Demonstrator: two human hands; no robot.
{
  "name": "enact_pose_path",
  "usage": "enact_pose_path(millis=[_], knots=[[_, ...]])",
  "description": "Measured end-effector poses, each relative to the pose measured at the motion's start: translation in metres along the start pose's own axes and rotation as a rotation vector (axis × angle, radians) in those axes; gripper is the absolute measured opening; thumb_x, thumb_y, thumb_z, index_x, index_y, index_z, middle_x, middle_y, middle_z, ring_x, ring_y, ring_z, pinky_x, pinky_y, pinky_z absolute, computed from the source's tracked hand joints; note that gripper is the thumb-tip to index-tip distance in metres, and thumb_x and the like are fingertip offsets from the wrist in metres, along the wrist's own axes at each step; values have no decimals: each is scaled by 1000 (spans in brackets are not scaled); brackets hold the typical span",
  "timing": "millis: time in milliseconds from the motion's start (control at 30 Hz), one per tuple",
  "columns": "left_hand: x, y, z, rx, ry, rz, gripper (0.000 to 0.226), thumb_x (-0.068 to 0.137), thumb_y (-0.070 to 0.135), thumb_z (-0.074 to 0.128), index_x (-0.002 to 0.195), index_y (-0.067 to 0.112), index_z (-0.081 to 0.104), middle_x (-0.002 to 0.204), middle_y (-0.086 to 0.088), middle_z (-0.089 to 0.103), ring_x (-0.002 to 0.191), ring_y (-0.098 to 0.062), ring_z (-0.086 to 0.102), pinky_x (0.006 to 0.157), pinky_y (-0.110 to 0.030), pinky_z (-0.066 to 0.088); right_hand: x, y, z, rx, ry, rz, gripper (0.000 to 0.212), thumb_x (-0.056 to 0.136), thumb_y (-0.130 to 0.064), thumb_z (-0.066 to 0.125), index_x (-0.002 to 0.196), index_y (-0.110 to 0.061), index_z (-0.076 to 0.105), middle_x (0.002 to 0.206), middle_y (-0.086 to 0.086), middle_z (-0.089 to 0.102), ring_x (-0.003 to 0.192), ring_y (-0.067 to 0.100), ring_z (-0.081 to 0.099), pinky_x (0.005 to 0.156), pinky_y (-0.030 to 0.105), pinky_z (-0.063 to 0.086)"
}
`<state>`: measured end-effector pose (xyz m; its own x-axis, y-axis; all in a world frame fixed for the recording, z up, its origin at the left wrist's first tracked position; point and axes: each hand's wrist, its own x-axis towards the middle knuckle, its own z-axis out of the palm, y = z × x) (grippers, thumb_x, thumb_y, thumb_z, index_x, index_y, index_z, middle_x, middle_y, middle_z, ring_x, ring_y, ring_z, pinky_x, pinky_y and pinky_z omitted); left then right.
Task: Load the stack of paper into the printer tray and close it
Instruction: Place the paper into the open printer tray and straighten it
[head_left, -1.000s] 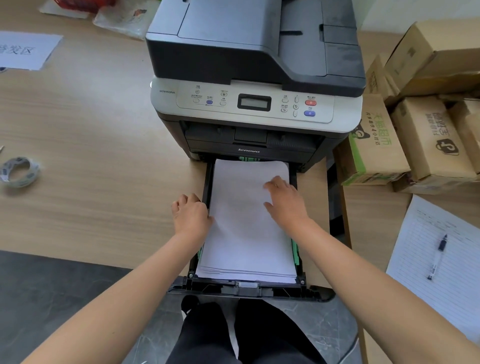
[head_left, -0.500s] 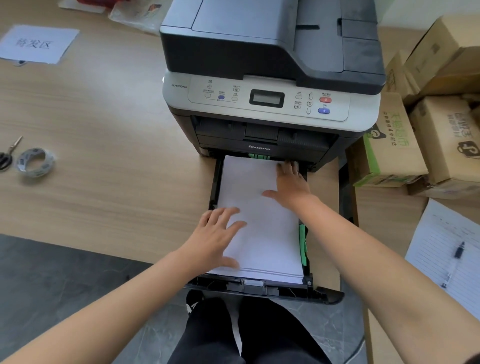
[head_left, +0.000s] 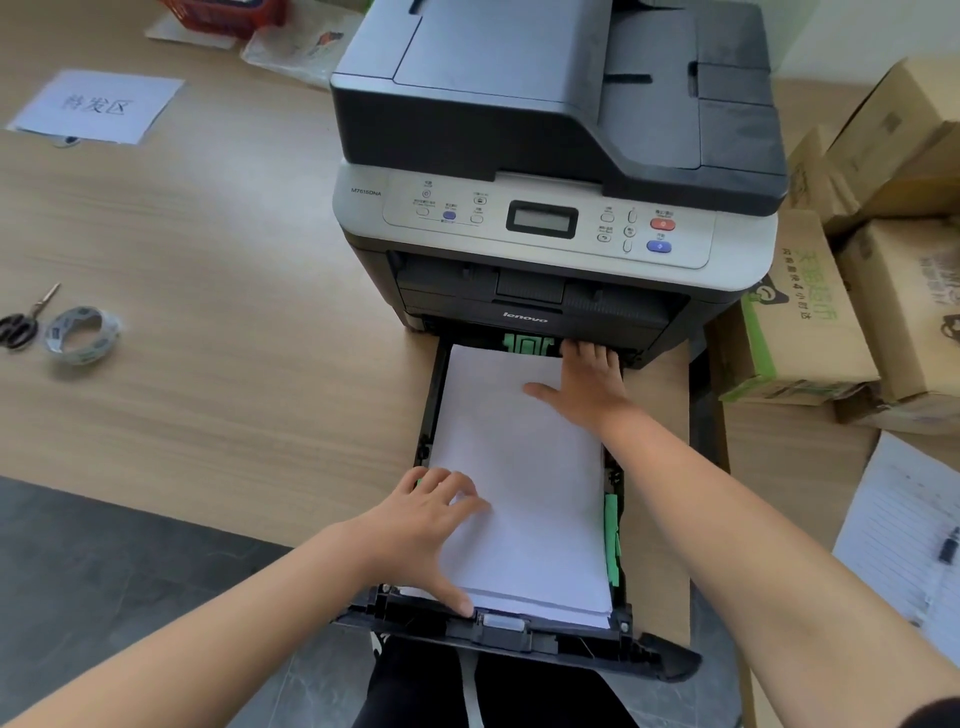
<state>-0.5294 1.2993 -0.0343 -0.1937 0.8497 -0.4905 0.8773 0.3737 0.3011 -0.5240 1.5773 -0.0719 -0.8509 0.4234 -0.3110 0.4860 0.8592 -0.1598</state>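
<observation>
I've got my left hand (head_left: 426, 525) spread flat on the paper stack (head_left: 519, 478) in the open tray (head_left: 519, 636), right hand (head_left: 584, 387) flat too, fingertips under the printer (head_left: 556, 171).

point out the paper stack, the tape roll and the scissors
paper stack (head_left: 524, 467): head view, bare middle of the top sheet
tape roll (head_left: 82, 333): head view, its near rim
scissors (head_left: 20, 327): head view, the black handles
</observation>
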Motion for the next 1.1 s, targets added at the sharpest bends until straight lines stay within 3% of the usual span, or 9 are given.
enact_pose_path(millis=[167, 333, 433, 500, 633, 833, 900, 1000, 1100], knots=[[-8, 13, 0, -81, -19, -14, 115, 59, 88, 56, 150, 28, 18, 149, 2, 25, 142, -20, 11, 120, -47, 7, -2, 3, -1, -38, 65, -67, 85, 81, -70, 51, 138, -8, 40, 138, 12, 49, 128, 29, 43, 109, 41, 34], [-23, 49, 16, -71, -163, 97, 126, 63, 75, 65, 150, 36, -17, 163, -6, -6, 149, -26, -14, 119, -55, -9, 0, 4, -7, -77, 25, -96, 92, 75, -74, 57, 139, -9, 40, 140, 10, 48, 131, 29, 43, 113, 40, 30], [-23, 51, 36, 9, -73, 87, 109, 72, 48, 62, 152, 32, -11, 163, -8, -7, 149, -29, -10, 119, -56, -5, 0, 4, -7, -82, 11, -94, 94, 72, -74, 59, 138, -10, 41, 140, 8, 48, 132, 28, 42, 114, 40, 28], [-24, 47, 40, -40, -54, 68, 103, 74, 41, 57, 153, 30, -9, 163, -3, -11, 149, -24, -15, 119, -54, -4, -1, 4, -6, -95, 31, -91, 91, 71, -75, 59, 134, -10, 45, 136, 7, 51, 129, 27, 44, 111, 39, 30], [-25, 46, 43, -119, -39, 54, 99, 76, 41, 56, 152, 33, -6, 163, 4, -13, 149, -19, -17, 120, -49, -8, -6, 2, -6, -117, 64, -77, 85, 69, -77, 58, 123, -13, 50, 124, 3, 56, 118, 24, 50, 99, 37, 32], [-26, 46, 43, -108, 16, 47, 95, 72, 44, 59, 150, 37, 5, 162, 6, -1, 149, -22, -4, 118, -43, -6, -2, -5, -14, -102, -75, -37, 99, 61, -77, 65, 133, -13, 44, 138, 10, 46, 132, 29, 38, 112, 43, 24], [-25, 46, 43, -98, 22, 47, 96, 71, 45, 60, 150, 38, 6, 162, 6, 0, 149, -23, -2, 119, -44, -3, -4, -7, -17, -45, -83, -28, 100, 62, -74, 68, 136, -13, 42, 142, 9, 44, 134, 29, 36, 112, 43, 28], [-26, 46, 43, -92, 25, 50, 96, 72, 45, 60, 150, 37, 5, 162, 5, 0, 149, -23, -2, 119, -43, -5, -9, -8, -24, 43, -91, -7, 95, 66, -68, 71, 136, -11, 41, 132, 7, 56, 124, 27, 50, 102, 38, 38], [-26, 45, 44, -85, 35, 58, 96, 72, 47, 60, 150, 36, 5, 162, 4, 0, 149, -23, -2, 116, -39, -8, -13, -9, -28, -21, -79, 1, 89, 68, -64, 71, 135, -13, 42, 122, 5, 62, 114, 27, 57, 101, 37, 36]])
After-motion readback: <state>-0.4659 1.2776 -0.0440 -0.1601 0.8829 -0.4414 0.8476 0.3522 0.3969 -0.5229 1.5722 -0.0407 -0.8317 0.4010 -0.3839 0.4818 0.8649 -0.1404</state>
